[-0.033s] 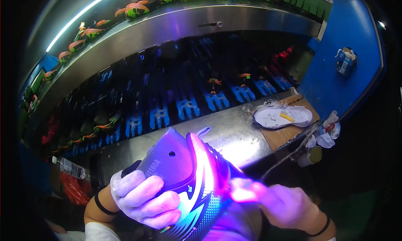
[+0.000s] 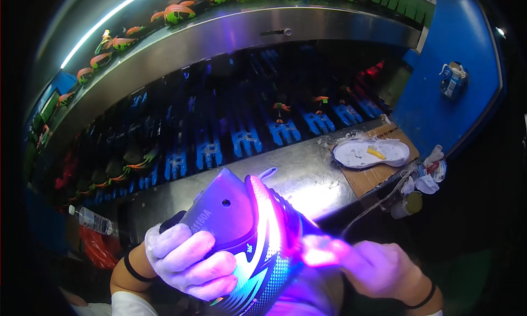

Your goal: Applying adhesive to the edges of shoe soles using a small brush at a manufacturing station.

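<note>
- One shoe (image 2: 269, 261) tilts before the metal bench (image 2: 299, 170), clamped in my left hand (image 2: 192, 261).
- Glare (image 2: 323, 251) hides whether the fingers of my right hand (image 2: 381, 269) are closed.
- That glare might make me misplace them.

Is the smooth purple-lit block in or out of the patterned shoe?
Partly in: the patterned shoe wraps around the smooth purple-lit block, whose end with the round hole sticks out.
</note>
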`<state>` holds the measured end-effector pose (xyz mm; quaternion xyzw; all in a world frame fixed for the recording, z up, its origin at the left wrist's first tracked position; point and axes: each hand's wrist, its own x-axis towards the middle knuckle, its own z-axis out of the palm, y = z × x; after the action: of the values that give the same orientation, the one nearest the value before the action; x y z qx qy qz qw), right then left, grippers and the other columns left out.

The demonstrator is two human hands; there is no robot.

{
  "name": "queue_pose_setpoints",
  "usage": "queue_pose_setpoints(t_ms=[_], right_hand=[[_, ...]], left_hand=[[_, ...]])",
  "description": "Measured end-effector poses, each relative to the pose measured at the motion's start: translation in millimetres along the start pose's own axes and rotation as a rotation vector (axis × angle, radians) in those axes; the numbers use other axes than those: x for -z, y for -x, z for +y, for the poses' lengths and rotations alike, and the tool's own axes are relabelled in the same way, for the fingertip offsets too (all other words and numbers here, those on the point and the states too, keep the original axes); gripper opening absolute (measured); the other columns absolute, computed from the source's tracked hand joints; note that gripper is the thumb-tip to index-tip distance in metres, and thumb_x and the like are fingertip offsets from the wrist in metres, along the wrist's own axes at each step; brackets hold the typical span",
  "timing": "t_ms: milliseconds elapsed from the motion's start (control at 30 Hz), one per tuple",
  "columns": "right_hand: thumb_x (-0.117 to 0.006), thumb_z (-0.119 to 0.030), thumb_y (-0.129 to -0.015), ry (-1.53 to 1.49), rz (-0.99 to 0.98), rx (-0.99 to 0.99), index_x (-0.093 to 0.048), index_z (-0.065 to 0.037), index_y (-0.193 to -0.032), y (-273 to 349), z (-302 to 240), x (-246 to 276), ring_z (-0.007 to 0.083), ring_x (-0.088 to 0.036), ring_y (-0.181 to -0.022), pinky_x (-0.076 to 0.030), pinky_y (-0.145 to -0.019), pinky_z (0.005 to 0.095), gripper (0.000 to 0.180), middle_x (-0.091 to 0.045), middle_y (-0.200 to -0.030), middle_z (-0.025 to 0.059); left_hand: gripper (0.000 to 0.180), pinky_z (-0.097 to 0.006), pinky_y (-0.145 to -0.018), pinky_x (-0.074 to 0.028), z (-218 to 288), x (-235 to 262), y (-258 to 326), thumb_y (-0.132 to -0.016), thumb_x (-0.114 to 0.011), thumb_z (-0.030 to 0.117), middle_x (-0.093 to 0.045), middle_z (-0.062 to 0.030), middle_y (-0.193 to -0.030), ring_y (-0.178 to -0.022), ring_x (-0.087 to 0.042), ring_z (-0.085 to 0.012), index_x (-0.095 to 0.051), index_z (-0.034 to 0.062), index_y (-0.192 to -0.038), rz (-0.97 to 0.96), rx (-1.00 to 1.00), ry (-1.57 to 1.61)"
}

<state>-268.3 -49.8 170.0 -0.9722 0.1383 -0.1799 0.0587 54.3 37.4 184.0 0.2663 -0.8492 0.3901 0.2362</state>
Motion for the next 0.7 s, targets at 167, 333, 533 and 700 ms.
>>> queue_pose_setpoints(t_ms=[167, 333, 533, 700], right_hand=[[-0.057, -0.011, -0.079, 0.023, 0.068, 0.103, -0.053, -0.011, -0.136, -2, 15, 5, 0.0063, -0.041, -0.047, -0.035, -0.037, 0.0209, 0.057, -0.032, -0.062, -0.0031], [-0.057, -0.011, -0.080, 0.068, -0.007, 0.139, -0.053, -0.014, -0.137, -3, 19, 16, 0.0053, -0.039, -0.045, -0.034, -0.036, 0.0202, 0.057, -0.029, -0.059, -0.0042], [-0.059, -0.008, -0.082, 0.067, -0.030, 0.169, -0.052, -0.012, -0.137, -3, 28, 25, 0.0072, -0.041, -0.044, -0.035, -0.035, 0.0218, 0.055, -0.033, -0.058, -0.0023], [-0.062, -0.010, -0.090, -0.925, 0.035, -0.034, -0.048, 0.007, -0.132, -3, 18, 4, 0.0252, -0.069, -0.070, -0.055, -0.064, 0.0308, 0.047, -0.069, -0.095, 0.0185]], left_hand=[[0.027, -0.021, -0.055, -0.039, 2, 1, 0, -0.074, -0.069, 0.026, -0.059, 0.0088, -0.086, -0.073, -0.057, -0.0107, -0.055, 0.0250, -0.098, 0.028, -0.001, 0.013], [0.028, -0.021, -0.055, -0.039, 2, 2, -2, -0.074, -0.069, 0.025, -0.059, 0.0091, -0.085, -0.072, -0.058, -0.0106, -0.056, 0.0250, -0.098, 0.007, -0.012, 0.048], [0.026, -0.021, -0.052, -0.038, 1, 1, -5, -0.073, -0.069, 0.023, -0.059, 0.0067, -0.084, -0.072, -0.058, -0.0118, -0.056, 0.0225, -0.096, -0.015, -0.005, 0.057], [0.028, -0.022, -0.053, -0.039, 4, -9, 2, -0.072, -0.071, 0.022, -0.059, 0.0057, -0.084, -0.071, -0.057, -0.0127, -0.056, 0.0223, -0.096, 0.045, 0.022, 0.043]])
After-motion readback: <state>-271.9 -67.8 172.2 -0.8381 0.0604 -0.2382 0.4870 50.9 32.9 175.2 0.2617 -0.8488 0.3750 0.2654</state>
